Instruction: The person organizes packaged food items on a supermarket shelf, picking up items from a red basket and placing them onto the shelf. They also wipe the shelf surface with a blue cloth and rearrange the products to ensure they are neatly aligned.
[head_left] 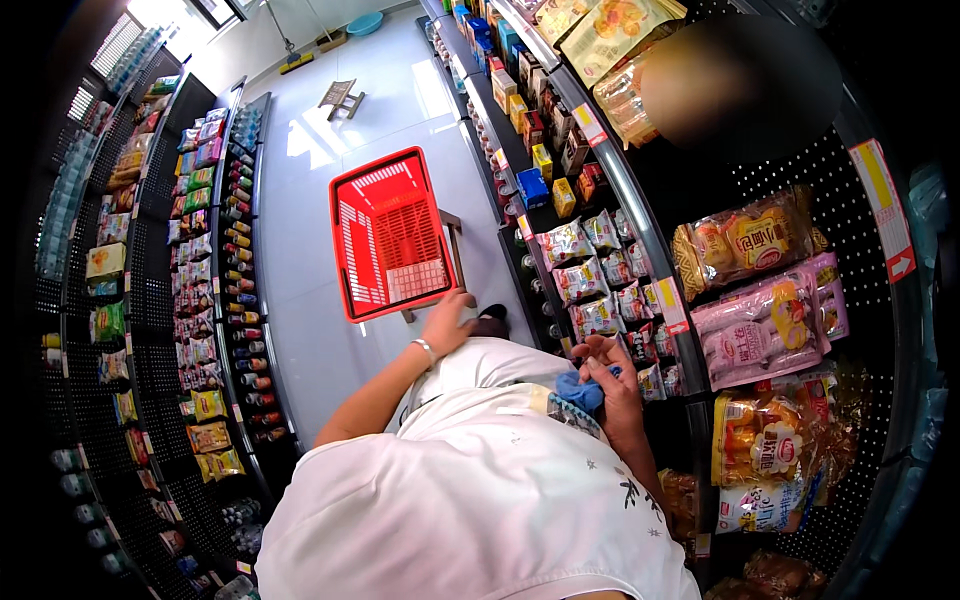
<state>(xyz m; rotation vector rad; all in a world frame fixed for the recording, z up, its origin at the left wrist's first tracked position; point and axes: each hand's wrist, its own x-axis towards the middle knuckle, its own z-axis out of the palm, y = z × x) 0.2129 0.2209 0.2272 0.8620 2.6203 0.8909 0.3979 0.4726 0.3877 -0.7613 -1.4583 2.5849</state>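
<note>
My left hand (pixel 449 325), with a pale bracelet at its wrist, hangs just below the red shopping basket (pixel 337 245), its fingers loosely bent and apart with nothing visible in them. Whether it touches the basket I cannot tell. My right hand (pixel 615 385) grips a crumpled blue cloth (pixel 580 392) at my waist, beside the lower snack shelf. The basket is empty and rests on a low wooden stool (pixel 452 245) in the aisle.
Shelves of snacks (pixel 200 300) and bottles line the left. The right shelves hold boxes and bagged bread (pixel 755 445); a blurred oval hides part of them. A small folding stool (pixel 342 98), a broom (pixel 297 60) and a blue basin (pixel 365 22) are at the far end.
</note>
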